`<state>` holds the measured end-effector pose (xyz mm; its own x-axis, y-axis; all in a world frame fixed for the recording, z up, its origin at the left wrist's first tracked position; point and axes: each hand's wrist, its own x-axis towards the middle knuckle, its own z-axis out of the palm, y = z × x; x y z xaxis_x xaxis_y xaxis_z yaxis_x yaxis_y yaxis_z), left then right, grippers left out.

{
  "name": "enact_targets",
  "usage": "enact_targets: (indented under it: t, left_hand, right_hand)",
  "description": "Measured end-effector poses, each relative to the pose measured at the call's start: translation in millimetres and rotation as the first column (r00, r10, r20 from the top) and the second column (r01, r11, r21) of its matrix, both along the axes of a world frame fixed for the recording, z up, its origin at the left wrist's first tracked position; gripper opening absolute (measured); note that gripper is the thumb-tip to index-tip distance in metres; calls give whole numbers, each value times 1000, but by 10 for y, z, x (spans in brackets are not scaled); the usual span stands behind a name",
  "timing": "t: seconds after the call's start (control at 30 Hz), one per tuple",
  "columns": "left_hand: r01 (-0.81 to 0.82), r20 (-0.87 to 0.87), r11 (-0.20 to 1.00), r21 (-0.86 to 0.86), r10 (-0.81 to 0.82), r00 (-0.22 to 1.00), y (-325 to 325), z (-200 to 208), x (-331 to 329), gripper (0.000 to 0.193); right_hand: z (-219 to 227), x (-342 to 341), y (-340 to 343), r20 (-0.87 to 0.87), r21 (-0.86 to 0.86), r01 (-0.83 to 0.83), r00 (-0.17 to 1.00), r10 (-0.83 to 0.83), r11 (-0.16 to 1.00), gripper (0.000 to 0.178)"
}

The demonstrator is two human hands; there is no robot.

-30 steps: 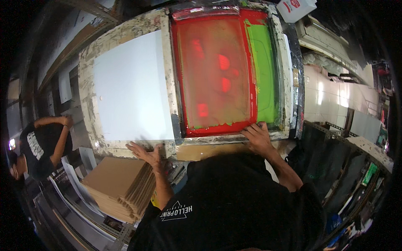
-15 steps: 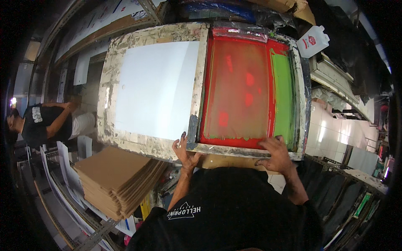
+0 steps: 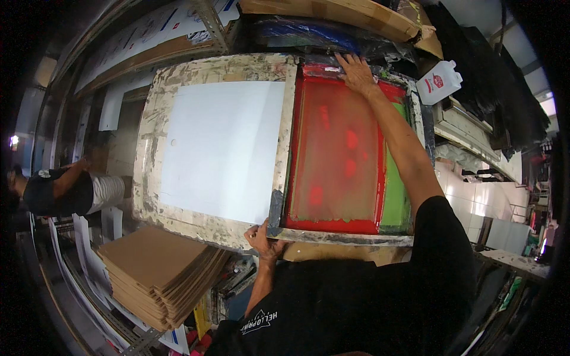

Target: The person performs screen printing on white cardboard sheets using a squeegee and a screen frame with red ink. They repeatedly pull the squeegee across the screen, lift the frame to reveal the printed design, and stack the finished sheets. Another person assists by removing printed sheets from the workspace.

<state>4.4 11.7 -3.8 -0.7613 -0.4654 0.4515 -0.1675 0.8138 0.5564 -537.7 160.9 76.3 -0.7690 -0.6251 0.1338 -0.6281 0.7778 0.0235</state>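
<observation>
A screen-printing frame (image 3: 346, 237) with a red-smeared mesh (image 3: 338, 148) sits on the right half of a paint-stained board. Green ink (image 3: 394, 196) lies along the mesh's right side. A white sheet (image 3: 222, 148) lies flat on the board's left half. My left hand (image 3: 264, 242) is at the frame's near left corner, fingers closed round its edge. My right arm stretches across the mesh, and my right hand (image 3: 358, 76) rests with fingers extended over a red-stained bar (image 3: 320, 71) at the far end. It partly hides that bar.
Stacked brown cardboard (image 3: 160, 261) stands below the board's left side. A white plastic jug (image 3: 440, 83) is beyond the far right corner. Dark plastic wrapping (image 3: 297, 32) and a cardboard box (image 3: 332, 12) lie behind. Another person (image 3: 59, 190) stands at the left.
My right hand has moved from the frame's near edge to its far end. My left hand stays by the near left corner. The head view has shifted, so the board appears lower.
</observation>
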Motion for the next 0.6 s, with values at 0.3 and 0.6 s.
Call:
enact_targets:
  t: [0.3,0.6]
  left_hand:
    - [68,-31,997,43,-67,997,-25,42,-16,87]
    - [82,-31,986,146,-78,996,-11,47,-28,90]
  right_hand:
    - [-44,128,-34,62,-273,-73,994,93,959,48]
    - [-95,1755,250,-64,-252,-55,997,40,966,39]
